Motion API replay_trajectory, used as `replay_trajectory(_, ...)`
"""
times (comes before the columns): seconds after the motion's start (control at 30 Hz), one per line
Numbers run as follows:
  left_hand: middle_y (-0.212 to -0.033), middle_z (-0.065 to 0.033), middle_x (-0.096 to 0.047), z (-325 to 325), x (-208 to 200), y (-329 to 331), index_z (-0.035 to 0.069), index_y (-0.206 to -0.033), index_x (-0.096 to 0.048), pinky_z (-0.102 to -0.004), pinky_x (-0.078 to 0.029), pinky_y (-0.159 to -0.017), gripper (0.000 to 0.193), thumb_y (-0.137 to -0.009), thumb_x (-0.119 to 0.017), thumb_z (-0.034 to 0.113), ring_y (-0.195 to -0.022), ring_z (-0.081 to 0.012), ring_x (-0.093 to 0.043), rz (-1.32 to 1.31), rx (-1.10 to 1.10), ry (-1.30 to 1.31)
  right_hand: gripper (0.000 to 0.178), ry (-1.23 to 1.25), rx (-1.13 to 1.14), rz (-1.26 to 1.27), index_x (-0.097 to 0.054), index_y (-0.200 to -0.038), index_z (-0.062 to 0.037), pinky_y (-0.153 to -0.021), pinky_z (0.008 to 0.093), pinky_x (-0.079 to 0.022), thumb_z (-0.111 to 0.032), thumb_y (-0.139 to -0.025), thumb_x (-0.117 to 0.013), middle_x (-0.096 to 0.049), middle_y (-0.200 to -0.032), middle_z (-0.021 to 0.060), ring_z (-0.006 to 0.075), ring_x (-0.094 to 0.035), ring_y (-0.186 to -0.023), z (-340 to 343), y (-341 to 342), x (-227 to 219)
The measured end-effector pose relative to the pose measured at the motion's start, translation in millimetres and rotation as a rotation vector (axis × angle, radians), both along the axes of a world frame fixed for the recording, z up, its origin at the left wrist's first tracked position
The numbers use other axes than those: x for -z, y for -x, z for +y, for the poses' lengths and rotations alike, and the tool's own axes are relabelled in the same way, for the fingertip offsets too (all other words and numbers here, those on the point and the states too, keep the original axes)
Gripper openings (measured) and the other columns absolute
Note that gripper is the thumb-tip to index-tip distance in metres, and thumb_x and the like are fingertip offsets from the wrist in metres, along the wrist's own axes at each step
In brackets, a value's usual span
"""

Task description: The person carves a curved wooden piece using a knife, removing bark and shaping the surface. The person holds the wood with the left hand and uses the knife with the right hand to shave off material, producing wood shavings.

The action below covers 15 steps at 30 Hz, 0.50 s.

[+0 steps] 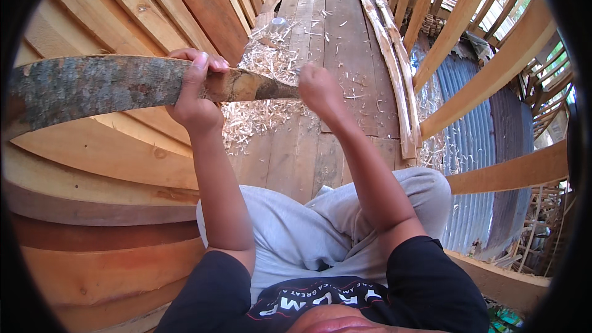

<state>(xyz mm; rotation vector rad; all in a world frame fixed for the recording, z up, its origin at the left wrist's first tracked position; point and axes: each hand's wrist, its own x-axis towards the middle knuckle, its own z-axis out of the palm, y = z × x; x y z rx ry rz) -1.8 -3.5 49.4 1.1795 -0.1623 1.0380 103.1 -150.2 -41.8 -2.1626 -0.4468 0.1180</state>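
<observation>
A long, curved piece of wood covered in grey bark [105,86] runs in from the left and narrows to a darker, bare tip near the middle of the view. My left hand [196,92] is wrapped around it just before the narrow part, thumb on the near face and fingers over the far edge. At the tip, my right hand [320,91] is closed in a fist. A tiny bit of something pokes out by its fingers, but the fist hides what it is. Pale wood shavings [262,120] lie on the floor beneath the wood.
A plank floor [345,31] stretches ahead between a slatted wall of boards [111,6] on the left and a wooden railing [493,86] on the right. Long pale strips [388,61] lie along the right side. A small whitish round object [278,23] sits among shavings. Corrugated metal sheets [465,142] show beyond the railing.
</observation>
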Motion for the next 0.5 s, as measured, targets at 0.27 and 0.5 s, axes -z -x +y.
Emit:
replay_trajectory(0.27, -0.072, -0.01, -0.054, -3, 1, -2, 0.002, -0.088, -0.052, -0.0386, -0.048, -0.077, 0.007, -0.084, -0.055, 0.007, -0.071, -0.0219, -0.055, 0.024, -0.005, -0.025, 0.056, -0.06, 0.007, 0.019, -0.063, -0.075, 0.0085, -0.078, 0.0527, -0.047, -0.033, -0.094, -0.03, -0.06, -0.075, 0.0331, 0.0514, -0.059, -0.077, 19, 11, 12)
replay_trajectory(0.5, -0.07, -0.0111, -0.057, 2, 3, 0, 0.001, -0.088, -0.052, -0.0355, -0.05, -0.072, 0.008, -0.083, -0.058, 0.004, -0.068, -0.0212, -0.057, -0.009, -0.017, 0.01, 0.056, 0.066, 0.1, -0.172, -0.065, -0.07, 0.0048, -0.069, 0.0552, -0.05, -0.034, -0.093, -0.031, -0.061, -0.07, 0.0288, 0.0478, -0.061, -0.068, 26, 14, 16)
